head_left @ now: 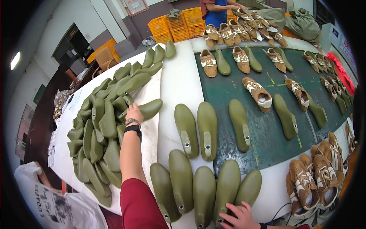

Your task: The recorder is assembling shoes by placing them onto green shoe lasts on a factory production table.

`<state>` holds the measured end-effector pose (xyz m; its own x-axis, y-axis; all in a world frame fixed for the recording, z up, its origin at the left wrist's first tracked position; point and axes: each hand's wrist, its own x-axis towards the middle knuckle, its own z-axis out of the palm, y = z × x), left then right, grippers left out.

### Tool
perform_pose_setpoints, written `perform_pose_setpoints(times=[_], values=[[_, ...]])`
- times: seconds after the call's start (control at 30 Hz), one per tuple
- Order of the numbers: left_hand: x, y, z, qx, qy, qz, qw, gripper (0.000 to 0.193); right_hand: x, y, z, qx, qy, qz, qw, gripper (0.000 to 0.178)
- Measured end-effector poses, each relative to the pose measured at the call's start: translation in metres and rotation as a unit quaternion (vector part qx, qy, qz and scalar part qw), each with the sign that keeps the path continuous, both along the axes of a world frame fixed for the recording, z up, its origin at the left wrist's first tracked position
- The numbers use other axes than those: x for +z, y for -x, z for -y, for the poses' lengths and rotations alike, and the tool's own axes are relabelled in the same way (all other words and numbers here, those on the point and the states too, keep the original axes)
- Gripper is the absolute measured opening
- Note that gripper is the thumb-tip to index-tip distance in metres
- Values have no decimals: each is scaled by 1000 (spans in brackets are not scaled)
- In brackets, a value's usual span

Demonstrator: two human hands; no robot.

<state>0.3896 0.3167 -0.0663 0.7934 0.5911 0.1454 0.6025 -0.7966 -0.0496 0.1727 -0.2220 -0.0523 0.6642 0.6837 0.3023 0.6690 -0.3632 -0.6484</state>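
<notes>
My left hand (134, 113) reaches to the right side of a heaped pile of green shoe lasts (108, 121). Its fingers close round the narrow end of one green shoe last (151, 108), whose rounded toe points right. At the lower edge my right hand (241, 216) has its fingers spread, the tips touching the lower end of a green shoe last (227, 185). That last stands in a front row of several lasts, beside another last (249, 187) partly behind the hand. Two more lasts, a left one (186, 128) and a right one (207, 128), lie beyond this row.
A green belt (225, 89) carries brown-and-white sneakers (257, 93) and single lasts (240, 124). More sneakers (310, 179) are stacked at right. Across the table a person in a blue apron (215, 17) handles a sneaker heap (248, 28). Orange crates (177, 26) stand behind.
</notes>
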Motion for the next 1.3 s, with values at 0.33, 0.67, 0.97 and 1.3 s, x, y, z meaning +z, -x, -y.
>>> perform_pose_setpoints(times=[0.33, 0.67, 0.97, 1.3], values=[[37, -16, -24, -43, -10, -125, 991, 45, 2, -11, -12, -15, -1, 7, 1000, 33], [14, -12, 77, -92, 79, -174, 977, 105, -11, -11, -12, -35, 20, 57, 998, 35], [-21, 36, 62, -74, 275, -69, 956, 91, -9, -4, -11, -21, 7, 65, 998, 34], [-7, 42, 141, -30, 158, -157, 974, 111, -9, -5, -15, -33, -6, 37, 999, 33]])
